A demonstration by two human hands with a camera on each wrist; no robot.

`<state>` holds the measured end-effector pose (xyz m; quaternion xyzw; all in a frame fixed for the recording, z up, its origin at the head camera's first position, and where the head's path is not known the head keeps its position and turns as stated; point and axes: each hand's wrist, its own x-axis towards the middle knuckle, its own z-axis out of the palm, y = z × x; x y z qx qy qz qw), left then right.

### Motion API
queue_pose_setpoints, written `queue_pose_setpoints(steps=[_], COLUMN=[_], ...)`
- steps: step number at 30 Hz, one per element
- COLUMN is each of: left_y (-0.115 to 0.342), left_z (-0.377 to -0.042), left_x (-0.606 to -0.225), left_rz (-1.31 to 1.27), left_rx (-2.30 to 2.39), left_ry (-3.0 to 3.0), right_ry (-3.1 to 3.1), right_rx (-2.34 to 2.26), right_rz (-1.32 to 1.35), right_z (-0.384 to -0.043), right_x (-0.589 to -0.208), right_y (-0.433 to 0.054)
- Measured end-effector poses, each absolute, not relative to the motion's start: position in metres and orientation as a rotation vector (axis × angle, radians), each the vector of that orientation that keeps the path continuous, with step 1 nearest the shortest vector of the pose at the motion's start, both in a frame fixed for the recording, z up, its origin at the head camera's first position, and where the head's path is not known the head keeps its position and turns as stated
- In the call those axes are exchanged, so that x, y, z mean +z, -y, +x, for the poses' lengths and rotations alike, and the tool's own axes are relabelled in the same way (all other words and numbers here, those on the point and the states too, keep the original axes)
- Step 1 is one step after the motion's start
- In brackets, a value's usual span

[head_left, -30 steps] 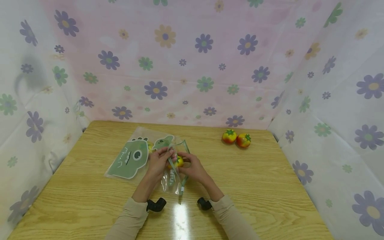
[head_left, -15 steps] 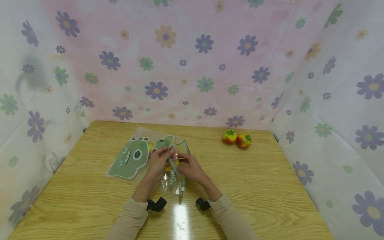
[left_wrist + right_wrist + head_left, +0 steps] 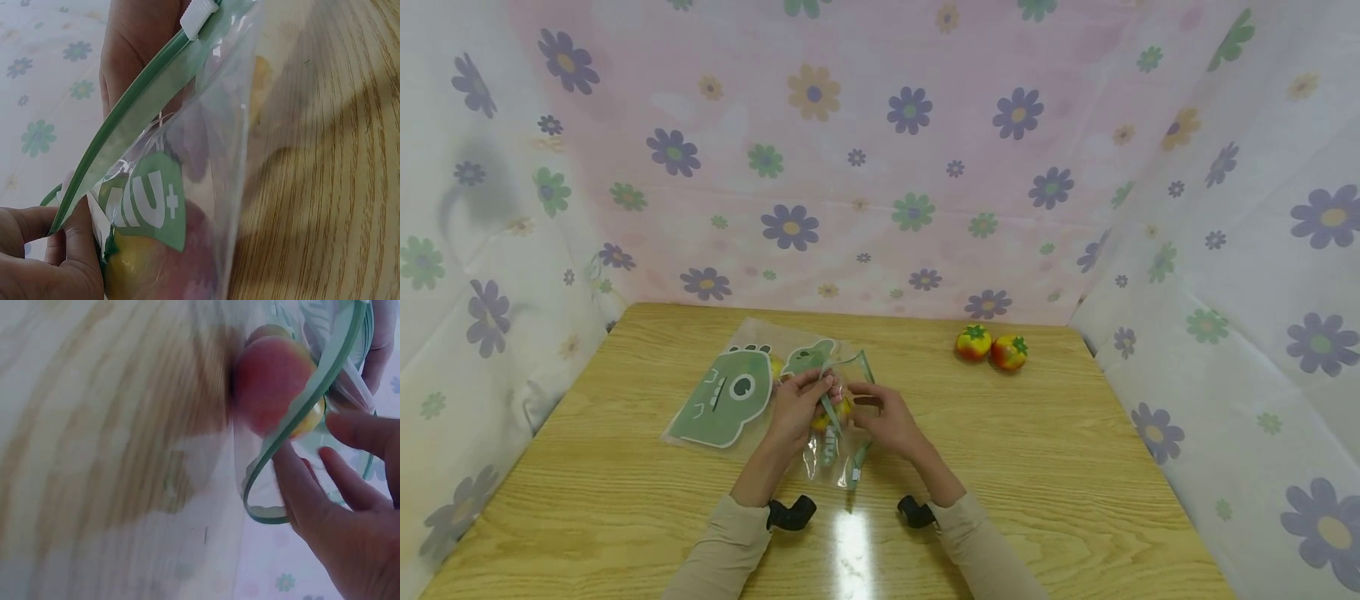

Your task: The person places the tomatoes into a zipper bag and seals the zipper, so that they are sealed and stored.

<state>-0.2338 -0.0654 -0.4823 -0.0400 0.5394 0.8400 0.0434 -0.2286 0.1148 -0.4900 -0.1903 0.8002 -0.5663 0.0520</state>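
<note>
A clear zip bag [image 3: 722, 408] with green dinosaur print lies on the table, its green-edged mouth raised at the right. My left hand [image 3: 793, 410] pinches one edge of that mouth. Just inside sits a red-and-yellow fruit with a green leafy top [image 3: 272, 384], partly hidden by the bag in the head view. My right hand [image 3: 889, 423] is at the mouth, fingers apart; in the right wrist view they are near the fruit, not round it. A white slider [image 3: 199, 17] sits on the zip. Another yellow patch [image 3: 777, 367] shows through the bag.
Two similar red-and-yellow fruits, a left one [image 3: 973, 342] and a right one [image 3: 1009, 352], stand side by side at the back right of the wooden table [image 3: 1037, 467]. Flower-printed cloth [image 3: 865, 167] encloses the back and sides.
The fruit my right hand held at the bag's mouth has gone inside and been let go. My right hand has then drawn back slightly to the right; the left has stayed in place.
</note>
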Motion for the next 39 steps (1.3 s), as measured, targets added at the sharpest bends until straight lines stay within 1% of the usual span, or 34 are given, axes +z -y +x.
queue_pose_setpoints(steps=[9, 18, 27, 39], left_y=[0.063, 0.066, 0.064, 0.065], left_z=[-0.235, -0.23, -0.233, -0.232], left_x=[-0.484, -0.487, -0.486, -0.485], left_rz=[-0.15, 0.057, -0.116, -0.128], left_rx=[2.589, 2.689, 2.599, 2.621], left_ry=[-1.638, -1.606, -1.637, -1.618], right_ry=[-2.454, -2.386, -2.257, -2.191], right_rx=[-2.025, -2.175, -2.235, -2.324], right_rz=[-0.351, -0.197, -0.038, 0.127], right_z=[-0.23, -0.237, -0.239, -0.244], right_x=[-0.49, -0.499, -0.499, -0.494], right_y=[-0.133, -0.159, -0.18, -0.204])
